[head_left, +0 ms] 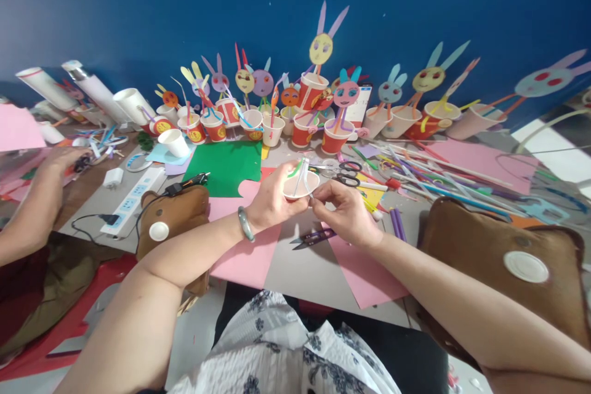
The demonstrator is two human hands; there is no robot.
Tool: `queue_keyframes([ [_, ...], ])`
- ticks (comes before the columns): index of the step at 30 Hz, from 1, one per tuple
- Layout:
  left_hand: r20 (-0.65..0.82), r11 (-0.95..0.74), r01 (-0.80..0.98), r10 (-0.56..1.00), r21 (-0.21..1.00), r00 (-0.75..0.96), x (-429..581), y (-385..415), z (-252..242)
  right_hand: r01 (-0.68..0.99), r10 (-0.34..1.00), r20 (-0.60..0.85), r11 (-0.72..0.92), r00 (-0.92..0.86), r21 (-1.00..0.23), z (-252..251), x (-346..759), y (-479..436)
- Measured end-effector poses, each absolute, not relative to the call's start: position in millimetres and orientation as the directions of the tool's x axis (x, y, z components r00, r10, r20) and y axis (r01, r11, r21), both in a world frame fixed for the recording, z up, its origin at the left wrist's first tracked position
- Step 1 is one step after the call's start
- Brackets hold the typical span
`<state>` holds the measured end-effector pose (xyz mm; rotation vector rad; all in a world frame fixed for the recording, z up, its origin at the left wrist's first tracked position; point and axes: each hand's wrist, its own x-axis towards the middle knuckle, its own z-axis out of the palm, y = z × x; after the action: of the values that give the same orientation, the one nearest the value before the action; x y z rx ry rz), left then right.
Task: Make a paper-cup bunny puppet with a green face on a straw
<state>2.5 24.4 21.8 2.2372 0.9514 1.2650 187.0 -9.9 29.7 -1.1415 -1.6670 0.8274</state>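
Observation:
My left hand (273, 198) is wrapped round a paper cup (295, 186), tilted so its white inside faces me. A pale, bent pipe cleaner (305, 170) stands in the cup, with a bit of green beside it near my left fingers. My right hand (342, 209) is closed in a pinch at the cup's right rim, on what looks like the pale pipe cleaner's end; the fingertips partly hide it. Below the cup lie dark thread snips (314, 238), and black-handled scissors (347, 173) rest just behind my right hand.
Several rabbit-faced cups (338, 135) line the blue wall. Loose pipe cleaners (415, 166) are piled right. Pink paper (244, 252), green paper (226, 166) and a power strip (133, 200) lie left. Brown hot-water bags (484, 258) flank me. Another person's arm (37, 203) reaches in at left.

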Motion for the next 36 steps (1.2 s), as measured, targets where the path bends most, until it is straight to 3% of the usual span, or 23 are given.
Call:
queue_keyframes([
  [4,0.619,-0.687,0.311,0.727,0.657,0.298,2.7,26.1,20.4,0.248,0.978,0.191,0.205,-0.08,-0.947,30.2,183.9,-10.1],
  [9,0.605,-0.665,0.265,0.746,0.698,0.277,2.3,25.2,16.8,0.143,0.986,0.016,0.04,-0.166,-0.989,32.4,185.9,-9.9],
  [12,0.609,-0.669,0.256,0.742,0.698,0.279,2.4,24.0,14.8,0.096,0.977,-0.014,0.006,-0.213,-0.995,32.9,187.8,-10.2],
  [16,0.695,-0.746,0.288,0.665,0.601,0.271,2.9,23.1,17.7,0.004,0.959,0.035,0.037,-0.28,-0.999,33.1,190.3,-7.7],
  [21,0.819,-0.867,0.198,0.497,0.457,0.287,0.1,25.6,27.4,-0.086,0.944,0.145,0.125,-0.296,-0.988,30.5,199.0,3.5],
  [29,0.76,-0.846,0.043,0.498,0.531,0.418,-4.2,44.1,24.4,-0.111,0.905,0.276,0.254,-0.324,-0.961,37.1,213.8,6.7],
  [36,0.579,-0.677,0.006,0.634,0.736,0.513,-0.7,56.7,12.8,-0.007,0.868,0.412,0.427,-0.277,-0.904,37.0,213.7,-0.5],
])
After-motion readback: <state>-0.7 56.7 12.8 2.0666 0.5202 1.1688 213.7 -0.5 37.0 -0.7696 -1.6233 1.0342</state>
